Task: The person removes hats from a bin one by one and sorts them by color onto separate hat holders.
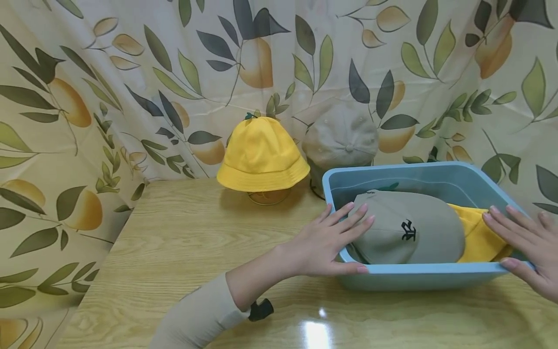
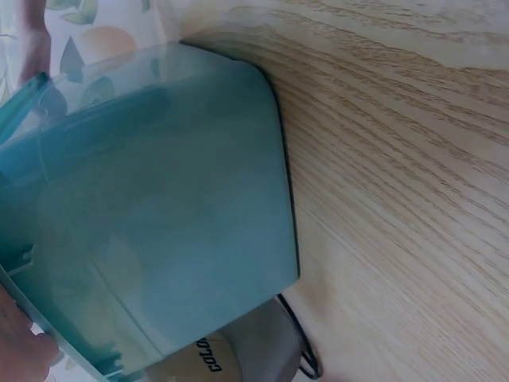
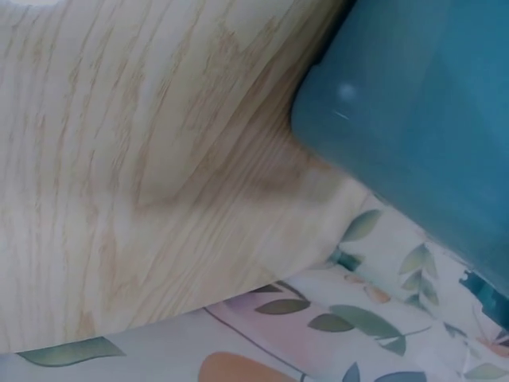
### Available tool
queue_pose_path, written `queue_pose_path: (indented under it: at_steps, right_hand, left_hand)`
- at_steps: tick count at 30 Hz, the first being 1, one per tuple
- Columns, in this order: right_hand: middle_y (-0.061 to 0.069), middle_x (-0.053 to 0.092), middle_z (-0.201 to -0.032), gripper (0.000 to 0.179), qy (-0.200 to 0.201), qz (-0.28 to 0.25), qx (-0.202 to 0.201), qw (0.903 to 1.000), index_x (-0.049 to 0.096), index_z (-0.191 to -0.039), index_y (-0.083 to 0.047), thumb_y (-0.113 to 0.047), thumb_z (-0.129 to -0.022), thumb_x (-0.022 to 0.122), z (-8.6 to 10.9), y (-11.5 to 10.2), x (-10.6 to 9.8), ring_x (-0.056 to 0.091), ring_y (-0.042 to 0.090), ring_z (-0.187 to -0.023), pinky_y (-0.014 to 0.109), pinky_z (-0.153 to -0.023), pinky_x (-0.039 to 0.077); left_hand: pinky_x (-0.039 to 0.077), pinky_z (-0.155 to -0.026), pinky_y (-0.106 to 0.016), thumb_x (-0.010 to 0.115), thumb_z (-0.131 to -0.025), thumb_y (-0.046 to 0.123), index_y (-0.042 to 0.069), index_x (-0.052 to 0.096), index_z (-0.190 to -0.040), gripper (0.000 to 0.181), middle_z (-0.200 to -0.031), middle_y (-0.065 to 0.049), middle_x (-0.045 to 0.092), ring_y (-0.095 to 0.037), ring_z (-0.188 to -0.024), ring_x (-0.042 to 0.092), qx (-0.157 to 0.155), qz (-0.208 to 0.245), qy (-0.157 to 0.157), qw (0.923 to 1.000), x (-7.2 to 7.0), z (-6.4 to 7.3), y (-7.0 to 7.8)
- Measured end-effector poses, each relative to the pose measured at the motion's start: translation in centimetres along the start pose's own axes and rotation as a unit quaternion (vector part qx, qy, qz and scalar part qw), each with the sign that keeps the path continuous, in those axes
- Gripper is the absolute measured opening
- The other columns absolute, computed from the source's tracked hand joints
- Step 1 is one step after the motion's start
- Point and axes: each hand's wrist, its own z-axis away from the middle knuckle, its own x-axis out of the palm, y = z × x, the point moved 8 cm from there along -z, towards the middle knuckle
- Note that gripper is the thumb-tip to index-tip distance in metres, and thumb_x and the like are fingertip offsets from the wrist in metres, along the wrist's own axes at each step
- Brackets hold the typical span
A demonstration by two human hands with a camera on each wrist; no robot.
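Observation:
A blue plastic basin [image 1: 418, 269] stands on the right of the wooden table. Inside lie a grey-green baseball cap [image 1: 429, 228] with a dark embroidered mark and something yellow in fabric [image 1: 475, 232] beside it, partly covered. My left hand [image 1: 333, 240] rests at the basin's left front corner, fingers spread straight over the rim and thumb along the front edge. At the opposite corner my right hand [image 1: 525, 242] touches the rim, its fingers extended over the yellow fabric. Only part of my left hand [image 2: 24, 342] shows in the left wrist view, against the basin wall [image 2: 159, 215].
A yellow bucket hat [image 1: 263, 157] sits on a wire stand left of the basin. Behind the basin's left back corner is a beige cap [image 1: 344, 133] on a stand. Patterned curtain [image 1: 183, 58] borders the table [image 1: 174, 242] at the back and left.

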Motion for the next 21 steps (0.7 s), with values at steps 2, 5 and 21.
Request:
queue_pose_path:
  at_steps: [2,5,21]
  right_hand:
    - [-0.011,0.008,-0.152,0.067,0.001,-0.002,-0.001,1.0000,0.025,-0.144,-0.018,-0.043,-0.088,0.050,-0.1,-0.2,0.1,-0.003,0.013,-0.141,0.052,-0.109,-0.012]
    - [-0.014,0.006,-0.152,0.067,-0.006,0.009,0.003,0.9999,0.023,-0.145,-0.023,-0.045,-0.088,0.050,-0.3,-0.4,0.2,-0.004,0.012,-0.141,0.052,-0.109,-0.013]
    - [-0.017,0.004,-0.151,0.069,-0.014,0.029,-0.004,0.9995,0.022,-0.145,-0.025,-0.052,-0.087,0.048,-1.5,-2.4,0.4,-0.004,0.008,-0.140,0.049,-0.110,-0.010]
  left_hand:
    - [0.007,-0.112,-0.048,0.035,-0.086,0.065,0.024,-0.015,-0.142,0.086,-0.153,0.001,-0.010,-0.016,-0.138,-0.018,-0.001,-0.001,0.000,1.0000,0.0,0.2,-0.1]
    - [0.007,-0.112,-0.047,0.036,-0.086,0.065,0.024,-0.015,-0.142,0.086,-0.153,0.001,-0.008,-0.016,-0.137,-0.020,-0.002,-0.003,0.005,1.0000,-0.1,0.6,-0.2]
    - [0.005,-0.113,-0.044,0.039,-0.086,0.064,0.023,-0.009,-0.145,0.086,-0.153,0.000,-0.007,-0.016,-0.138,-0.016,-0.008,-0.001,0.020,0.9998,-0.3,2.7,-0.8]
